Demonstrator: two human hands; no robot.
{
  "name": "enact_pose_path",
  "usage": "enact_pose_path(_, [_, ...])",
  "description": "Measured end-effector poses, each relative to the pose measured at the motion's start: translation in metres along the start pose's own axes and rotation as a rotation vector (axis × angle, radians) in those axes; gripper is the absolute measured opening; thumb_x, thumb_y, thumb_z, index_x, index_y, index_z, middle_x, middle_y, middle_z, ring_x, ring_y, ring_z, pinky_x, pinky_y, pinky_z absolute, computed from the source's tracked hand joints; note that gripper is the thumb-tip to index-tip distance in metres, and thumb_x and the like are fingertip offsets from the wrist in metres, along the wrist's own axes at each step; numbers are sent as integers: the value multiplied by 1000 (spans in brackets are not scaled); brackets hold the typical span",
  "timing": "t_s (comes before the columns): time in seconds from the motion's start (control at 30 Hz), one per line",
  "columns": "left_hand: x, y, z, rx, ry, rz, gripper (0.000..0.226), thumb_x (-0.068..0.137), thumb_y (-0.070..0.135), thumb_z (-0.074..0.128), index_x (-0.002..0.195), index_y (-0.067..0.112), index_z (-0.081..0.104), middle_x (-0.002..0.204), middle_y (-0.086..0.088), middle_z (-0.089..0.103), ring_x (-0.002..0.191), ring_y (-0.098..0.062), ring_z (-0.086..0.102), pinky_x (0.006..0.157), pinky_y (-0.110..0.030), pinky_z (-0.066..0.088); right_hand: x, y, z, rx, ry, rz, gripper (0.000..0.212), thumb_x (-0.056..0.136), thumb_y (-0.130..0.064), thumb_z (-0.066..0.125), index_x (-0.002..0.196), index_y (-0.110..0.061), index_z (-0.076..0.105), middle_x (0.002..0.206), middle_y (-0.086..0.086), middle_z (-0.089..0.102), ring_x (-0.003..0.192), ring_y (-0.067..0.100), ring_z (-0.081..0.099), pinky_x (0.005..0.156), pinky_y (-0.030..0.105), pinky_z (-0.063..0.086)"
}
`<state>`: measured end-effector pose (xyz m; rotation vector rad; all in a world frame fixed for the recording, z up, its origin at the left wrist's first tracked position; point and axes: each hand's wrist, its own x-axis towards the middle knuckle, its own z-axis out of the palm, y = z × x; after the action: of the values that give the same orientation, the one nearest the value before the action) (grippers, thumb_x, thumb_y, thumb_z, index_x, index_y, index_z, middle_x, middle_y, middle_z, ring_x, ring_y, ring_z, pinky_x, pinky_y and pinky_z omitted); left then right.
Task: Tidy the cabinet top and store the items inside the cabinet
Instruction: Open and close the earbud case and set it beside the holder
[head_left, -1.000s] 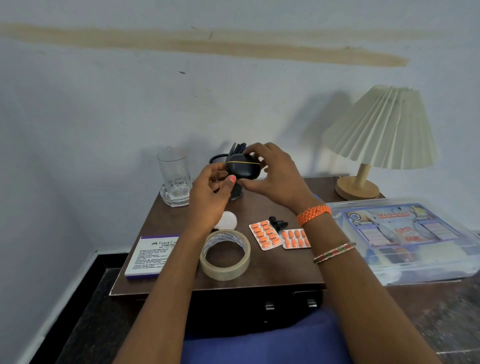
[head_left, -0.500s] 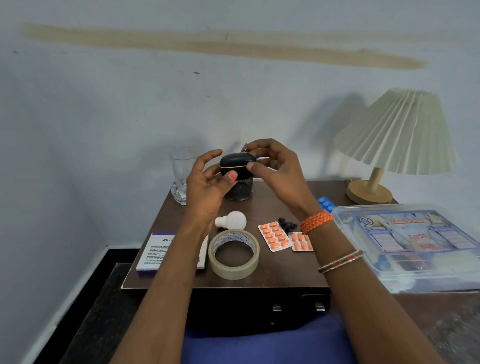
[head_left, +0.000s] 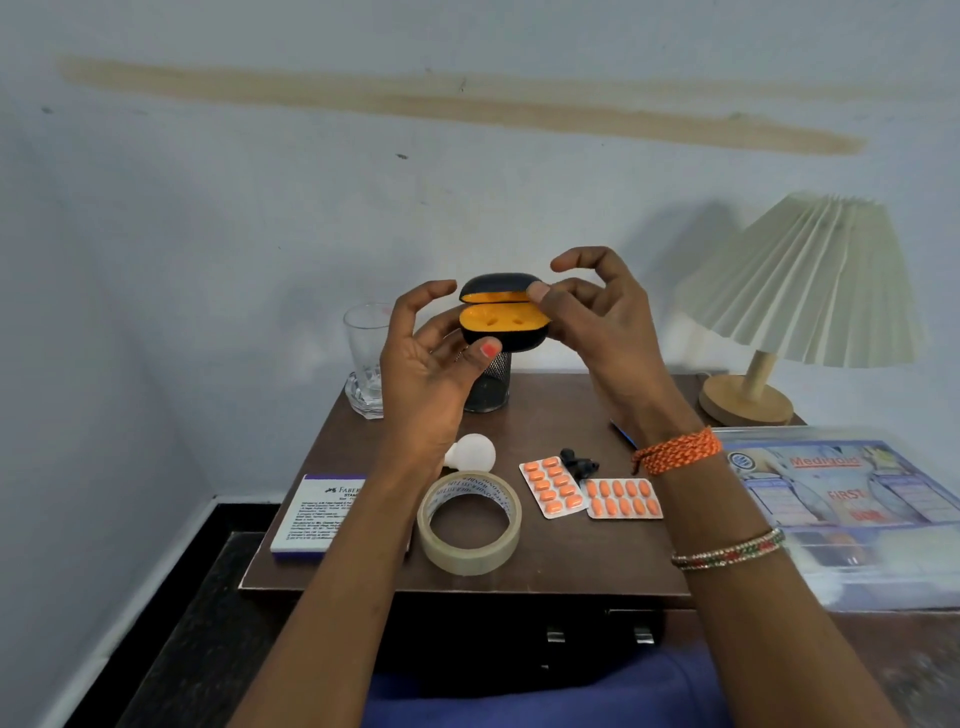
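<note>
You held the earbud case (head_left: 503, 323) open, left hand (head_left: 431, 374) gripping its base, right hand (head_left: 597, 322) pinching its lid; the loose earbuds (head_left: 577, 464) likely belonged inside next.

both hands, the left hand (head_left: 426, 358) and right hand (head_left: 602, 322), are hovering above the cabinet top (head_left: 561, 561). a glass (head_left: 366, 358) and mesh pen cup (head_left: 488, 384) are crowding its back edge. the tape roll (head_left: 470, 522), bulb (head_left: 475, 451), pill strips (head_left: 587, 493) and white box (head_left: 317, 512) are filling the middle and front, leaving bare wood along the front edge. a lamp (head_left: 800, 291) and first-aid box (head_left: 852, 514) are blocking the right side.
</note>
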<state>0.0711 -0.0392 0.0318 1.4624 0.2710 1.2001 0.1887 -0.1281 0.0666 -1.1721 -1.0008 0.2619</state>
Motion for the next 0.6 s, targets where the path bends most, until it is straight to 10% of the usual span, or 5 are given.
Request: enact_pose_path(0.6, [-3, -7, 0, 415, -134, 174, 74, 82, 11, 69, 110, 70, 34, 112, 36, 49, 107, 1, 56, 85, -8, 48, 1, 16, 0, -122, 99, 38, 7, 91, -19, 62, 88, -15, 66, 82, -1, 69, 77, 9, 67, 69, 28, 59])
